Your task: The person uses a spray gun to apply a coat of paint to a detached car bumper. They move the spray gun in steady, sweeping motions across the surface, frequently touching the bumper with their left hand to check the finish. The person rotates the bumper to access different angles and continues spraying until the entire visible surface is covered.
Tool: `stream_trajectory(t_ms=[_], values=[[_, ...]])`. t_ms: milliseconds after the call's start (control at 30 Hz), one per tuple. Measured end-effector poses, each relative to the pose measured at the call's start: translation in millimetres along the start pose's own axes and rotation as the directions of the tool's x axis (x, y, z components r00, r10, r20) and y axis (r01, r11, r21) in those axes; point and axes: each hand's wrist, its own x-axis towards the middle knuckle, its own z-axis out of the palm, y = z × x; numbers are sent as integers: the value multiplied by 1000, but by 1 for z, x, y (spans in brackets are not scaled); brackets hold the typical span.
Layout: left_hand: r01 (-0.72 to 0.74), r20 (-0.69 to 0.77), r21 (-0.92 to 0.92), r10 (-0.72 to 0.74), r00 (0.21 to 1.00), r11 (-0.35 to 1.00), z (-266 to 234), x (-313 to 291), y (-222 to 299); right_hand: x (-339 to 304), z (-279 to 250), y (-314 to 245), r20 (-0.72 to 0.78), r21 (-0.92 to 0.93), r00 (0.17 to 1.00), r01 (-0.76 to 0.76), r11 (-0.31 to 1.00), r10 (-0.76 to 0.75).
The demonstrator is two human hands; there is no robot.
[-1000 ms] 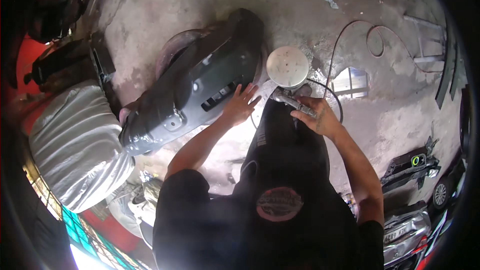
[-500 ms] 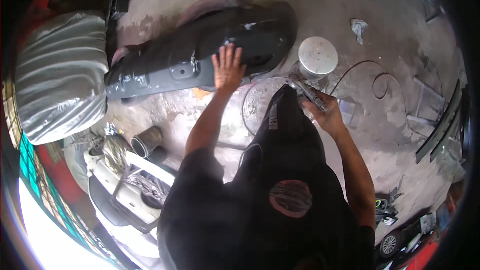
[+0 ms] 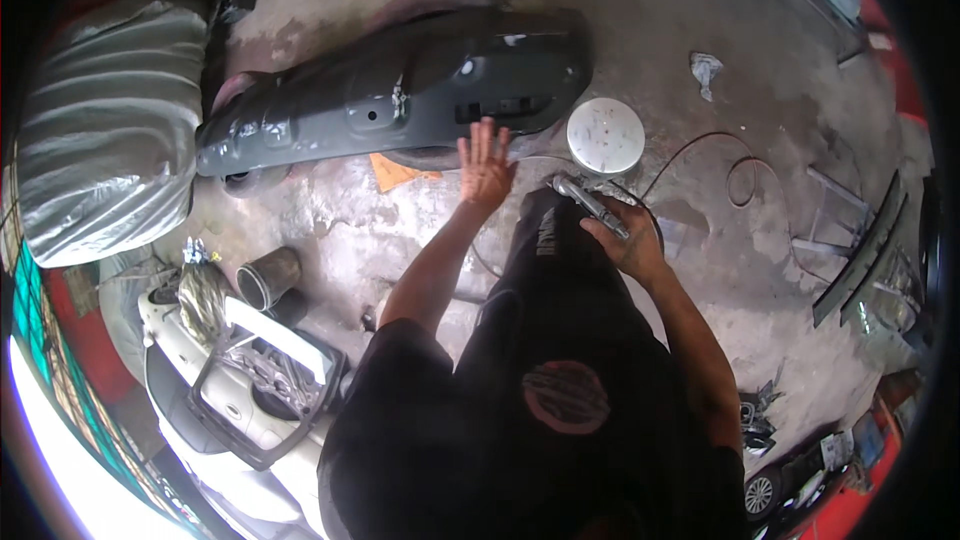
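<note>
A long dark grey car bumper (image 3: 330, 110) lies across the far left, over dark round supports that look like tyres. Its surface carries pale patches, a small round hole and slots. My left hand (image 3: 487, 172) is open, fingers spread, at the bumper's near edge; I cannot tell whether the fingertips touch it. In my right hand (image 3: 635, 245) is a silver tube-shaped air tool (image 3: 597, 210), fingers closed round it, its front end pointing far and left. A thin hose (image 3: 690, 148) curves over the floor near that hand. Just beyond stands a round white-topped bucket (image 3: 606, 135).
A bulky silver cover (image 3: 110, 130) stands at the left. An open cylinder (image 3: 268, 278) and pale car parts (image 3: 235, 380) lie near left. An orange sheet (image 3: 400, 173) is under the bumper's edge. At right are a metal frame (image 3: 835, 210) and dark strips (image 3: 870, 250).
My left hand has come off the bumper's middle toward its near edge, uncovering the slots. My right hand still holds the tool, now a little left in view. The whole view has shifted slightly.
</note>
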Motion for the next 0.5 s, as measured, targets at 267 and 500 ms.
stream_trajectory(t_ms=[267, 500], values=[[-68, 4, 127, 68, 998, 990, -23, 63, -33, -15, 14, -21, -68, 89, 986, -144, 986, 150], [21, -89, 123, -10, 996, 992, -36, 41, -123, -26, 48, -38, -211, 132, 962, -147, 980, 172]])
